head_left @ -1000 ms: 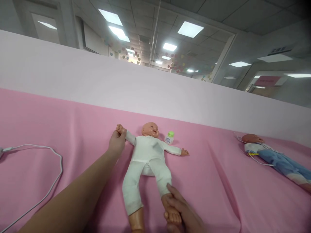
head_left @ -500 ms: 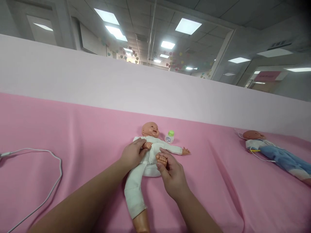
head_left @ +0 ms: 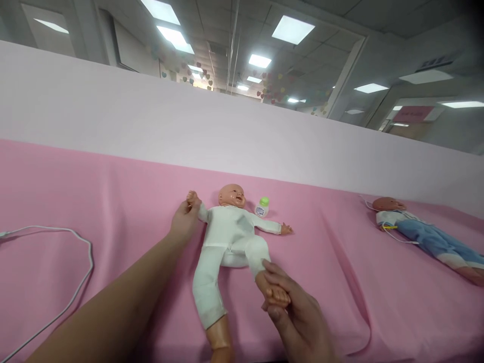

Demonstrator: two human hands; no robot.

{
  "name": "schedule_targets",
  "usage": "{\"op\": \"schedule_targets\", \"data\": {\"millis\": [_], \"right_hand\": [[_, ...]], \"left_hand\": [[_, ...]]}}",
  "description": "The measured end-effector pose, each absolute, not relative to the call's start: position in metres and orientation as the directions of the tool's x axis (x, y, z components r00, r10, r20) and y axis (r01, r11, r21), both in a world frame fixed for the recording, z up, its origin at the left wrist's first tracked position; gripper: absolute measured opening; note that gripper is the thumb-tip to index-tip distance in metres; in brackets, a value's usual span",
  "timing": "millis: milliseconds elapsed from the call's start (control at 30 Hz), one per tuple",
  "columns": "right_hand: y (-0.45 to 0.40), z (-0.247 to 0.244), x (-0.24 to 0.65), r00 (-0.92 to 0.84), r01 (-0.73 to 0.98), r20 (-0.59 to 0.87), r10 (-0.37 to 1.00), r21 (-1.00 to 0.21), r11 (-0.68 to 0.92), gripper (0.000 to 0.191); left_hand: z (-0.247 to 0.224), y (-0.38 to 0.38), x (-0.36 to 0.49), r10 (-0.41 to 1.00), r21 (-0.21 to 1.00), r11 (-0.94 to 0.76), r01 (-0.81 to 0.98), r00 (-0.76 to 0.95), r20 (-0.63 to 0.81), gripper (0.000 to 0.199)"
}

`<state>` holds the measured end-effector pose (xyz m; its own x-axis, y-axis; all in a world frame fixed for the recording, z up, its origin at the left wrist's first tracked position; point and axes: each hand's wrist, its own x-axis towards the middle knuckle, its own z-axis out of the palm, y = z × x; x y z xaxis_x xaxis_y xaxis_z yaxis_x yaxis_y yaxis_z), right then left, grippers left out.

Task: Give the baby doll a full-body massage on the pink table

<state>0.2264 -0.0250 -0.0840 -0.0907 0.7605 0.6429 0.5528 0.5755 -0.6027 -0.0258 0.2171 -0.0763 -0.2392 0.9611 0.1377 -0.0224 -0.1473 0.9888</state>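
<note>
A baby doll (head_left: 230, 227) in white clothes lies on its back on the pink sheet (head_left: 143, 196), head toward the wall. My left hand (head_left: 184, 219) is closed round the doll's hand (head_left: 192, 197), held out to the left of its head. Lower right, my right hand (head_left: 297, 307) grips the doll's foot (head_left: 278, 296), with the fingers over the ankle and the thumb beneath. That leg is bent at the knee. The other leg (head_left: 209, 287) lies extended toward me. The doll's other arm (head_left: 268, 225) is stretched out to the right.
A small bottle (head_left: 261, 207) with a green cap stands beside the doll's head. Another doll (head_left: 431, 237) in blue and white lies at the right, with thin tubing on it. A white cable (head_left: 89, 257) curves across the left. Behind runs a low white wall (head_left: 227, 131) under glass.
My left hand has drawn the doll's hand from its chest out to the upper left. My right hand has moved the foot from the belly down and right, unfolding the leg.
</note>
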Motion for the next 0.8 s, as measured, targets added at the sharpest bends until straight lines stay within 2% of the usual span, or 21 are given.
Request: {"op": "schedule_targets", "data": {"millis": [133,233,300,433,567,700,800], "right_hand": [[-0.044,-0.109,0.238,-0.163,0.57,0.662,0.731,-0.542,0.617,0.047],[-0.051,-0.127,0.236,-0.208,0.583,0.651,0.73,-0.516,0.627,0.052],[-0.056,-0.136,0.229,-0.169,0.606,0.635,0.754,-0.536,0.587,0.052],[-0.062,-0.144,0.213,-0.077,0.634,0.589,0.804,-0.594,0.496,0.048],[-0.059,-0.141,0.216,-0.085,0.62,0.62,0.78,-0.58,0.529,0.047],[-0.048,-0.119,0.227,-0.162,0.602,0.662,0.732,-0.521,0.605,0.051],[-0.034,-0.096,0.227,-0.089,0.623,0.634,0.769,-0.567,0.539,0.049]], "left_hand": [[-0.082,0.236,-0.037,0.95,0.953,0.046,-0.299,-0.281,-0.134,0.041],[-0.082,0.241,-0.04,0.931,0.916,0.1,-0.389,-0.287,-0.224,0.034],[-0.08,0.24,-0.04,0.928,0.916,0.105,-0.387,-0.293,-0.23,0.033],[-0.076,0.233,-0.036,0.953,0.946,0.028,-0.324,-0.277,-0.124,0.037],[-0.071,0.221,-0.028,0.977,0.966,-0.101,-0.237,-0.207,0.052,0.041],[-0.064,0.203,-0.017,0.933,0.935,-0.328,0.132,-0.11,0.343,0.038],[-0.06,0.19,-0.008,0.868,0.762,-0.484,0.431,0.127,0.48,0.036]]}}
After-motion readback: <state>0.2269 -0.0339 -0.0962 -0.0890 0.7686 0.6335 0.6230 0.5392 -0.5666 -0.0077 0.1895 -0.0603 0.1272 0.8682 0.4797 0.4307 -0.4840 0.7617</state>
